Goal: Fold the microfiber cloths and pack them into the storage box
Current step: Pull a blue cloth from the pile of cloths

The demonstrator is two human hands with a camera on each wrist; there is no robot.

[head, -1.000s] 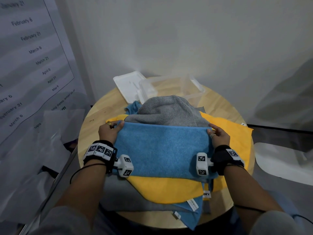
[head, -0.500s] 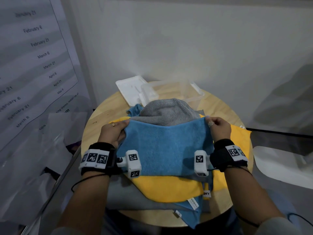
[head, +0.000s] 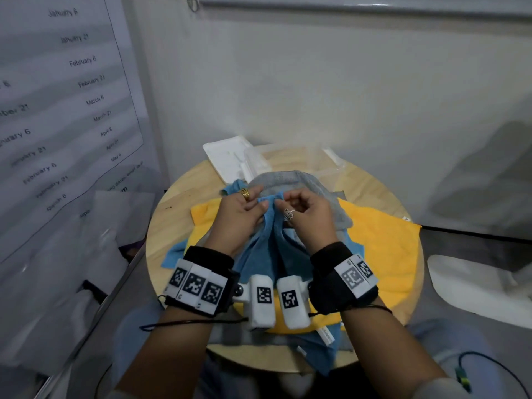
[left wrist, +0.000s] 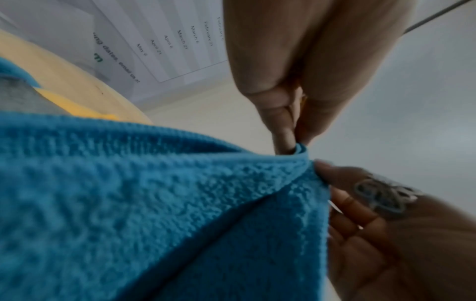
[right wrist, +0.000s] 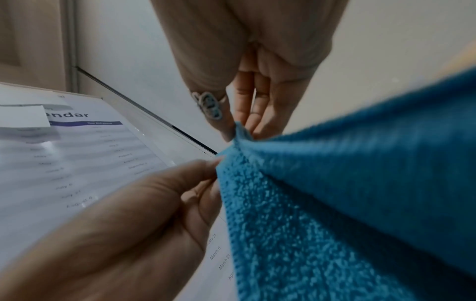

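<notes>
A blue microfiber cloth (head: 269, 240) hangs lifted above the pile, its two top corners brought together. My left hand (head: 260, 205) pinches one corner and my right hand (head: 283, 203) pinches the other, knuckles almost touching. In the left wrist view the left hand (left wrist: 293, 142) nips the blue cloth (left wrist: 154, 203) at its hem, with the right hand (left wrist: 381, 224) beside it. In the right wrist view the right hand (right wrist: 242, 130) nips the blue cloth (right wrist: 335, 203). Below lie a grey cloth (head: 290, 180) and a yellow cloth (head: 380, 243). The clear storage box (head: 305, 159) stands behind them.
The round wooden table (head: 175, 208) carries the cloth pile, with another blue cloth (head: 319, 358) hanging over its near edge. A white lid (head: 227, 159) lies left of the box. A wall calendar (head: 57, 110) hangs at the left, close to the table.
Both hands held the blue cloth spread wide by its far corners; they have lifted it and swung inward, so the corners now meet in the middle.
</notes>
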